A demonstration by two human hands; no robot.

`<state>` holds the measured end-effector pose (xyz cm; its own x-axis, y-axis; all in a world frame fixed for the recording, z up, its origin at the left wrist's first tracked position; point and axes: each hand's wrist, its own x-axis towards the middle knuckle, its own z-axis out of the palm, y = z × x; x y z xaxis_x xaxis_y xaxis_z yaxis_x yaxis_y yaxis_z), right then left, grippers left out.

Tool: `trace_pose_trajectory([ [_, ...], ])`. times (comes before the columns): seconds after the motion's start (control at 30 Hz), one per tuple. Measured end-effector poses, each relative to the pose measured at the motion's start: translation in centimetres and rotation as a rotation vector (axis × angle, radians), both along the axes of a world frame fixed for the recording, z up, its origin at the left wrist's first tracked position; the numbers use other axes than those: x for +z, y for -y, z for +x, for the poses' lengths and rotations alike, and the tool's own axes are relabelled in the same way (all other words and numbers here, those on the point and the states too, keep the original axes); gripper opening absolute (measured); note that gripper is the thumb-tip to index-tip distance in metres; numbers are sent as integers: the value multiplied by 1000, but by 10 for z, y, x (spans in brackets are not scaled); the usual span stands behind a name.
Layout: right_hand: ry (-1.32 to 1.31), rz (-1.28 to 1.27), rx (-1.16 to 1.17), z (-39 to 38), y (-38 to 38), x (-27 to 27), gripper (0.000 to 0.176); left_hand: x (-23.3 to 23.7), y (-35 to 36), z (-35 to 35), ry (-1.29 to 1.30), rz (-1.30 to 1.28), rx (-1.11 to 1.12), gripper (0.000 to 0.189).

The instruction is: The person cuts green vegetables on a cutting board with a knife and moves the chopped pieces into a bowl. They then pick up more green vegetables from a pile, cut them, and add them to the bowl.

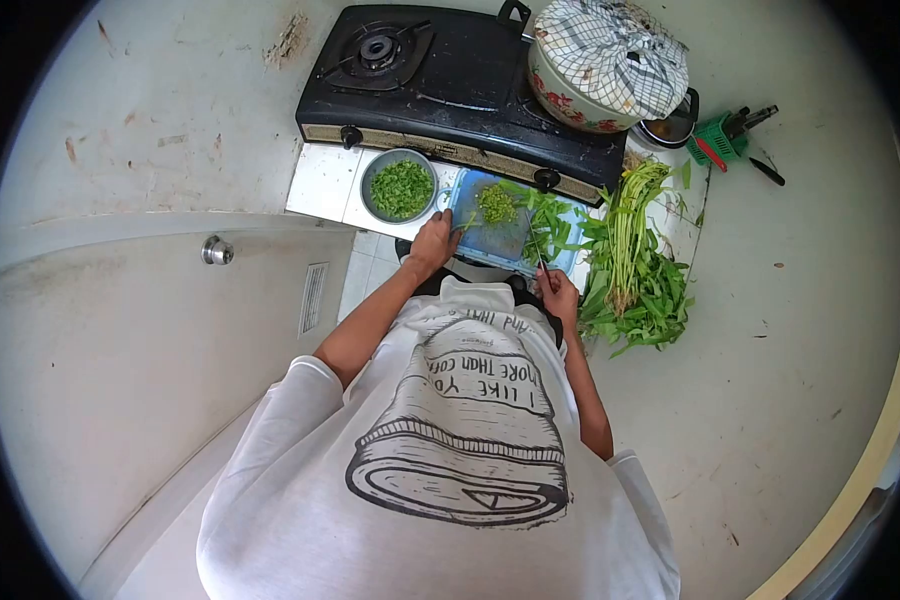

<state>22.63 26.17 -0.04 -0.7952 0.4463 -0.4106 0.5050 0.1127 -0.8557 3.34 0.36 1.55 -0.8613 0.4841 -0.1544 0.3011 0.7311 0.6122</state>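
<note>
At the left edge of a blue tray (575,225) is my left hand (435,243), its fingers bent near a thin green stem; whether it grips the stem is too small to tell. My right hand (558,293) is closed round the handle of a knife (536,243) at the tray's lower right, the blade pointing up over the leaves. Chopped green pieces (497,203) lie on the tray's upper middle, and leafy greens (548,222) on its right side. Left of the tray stands a grey bowl (366,190) of chopped greens (401,189).
Behind the tray is a black gas stove (470,60) with a cloth-topped floral pot (570,100). A large bunch of leafy stems (625,250) lies to the right. Farther right are a green basket (712,138) with utensils and a black-handled knife (767,172).
</note>
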Motion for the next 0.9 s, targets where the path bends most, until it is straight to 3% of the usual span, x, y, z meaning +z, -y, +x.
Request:
trace_pose_trajectory([
  [0.17, 41, 33, 68, -3, -7, 3, 30, -8, -8, -1, -8, 98, -34, 33],
  [0.4, -30, -2, 56, 0, -6, -6, 30, -6, -8, -3, -35, 257, 36, 10],
  [0.57, -27, 15, 38, -3, -1, 1, 30, -13, 0, -9, 75, 297, 147, 8],
  [0.77, -25, -31, -6, 1, 6, -6, 30, -8, -9, -3, -228, 336, 77, 7],
  [0.87, -43, -23, -16, 5, 8, -13, 32, 4, -13, -5, 118, 239, 96, 10],
  [0.9, -44, -8, -10, 6, 9, -13, 34, 6, -14, -6, 93, 222, 106, 12],
])
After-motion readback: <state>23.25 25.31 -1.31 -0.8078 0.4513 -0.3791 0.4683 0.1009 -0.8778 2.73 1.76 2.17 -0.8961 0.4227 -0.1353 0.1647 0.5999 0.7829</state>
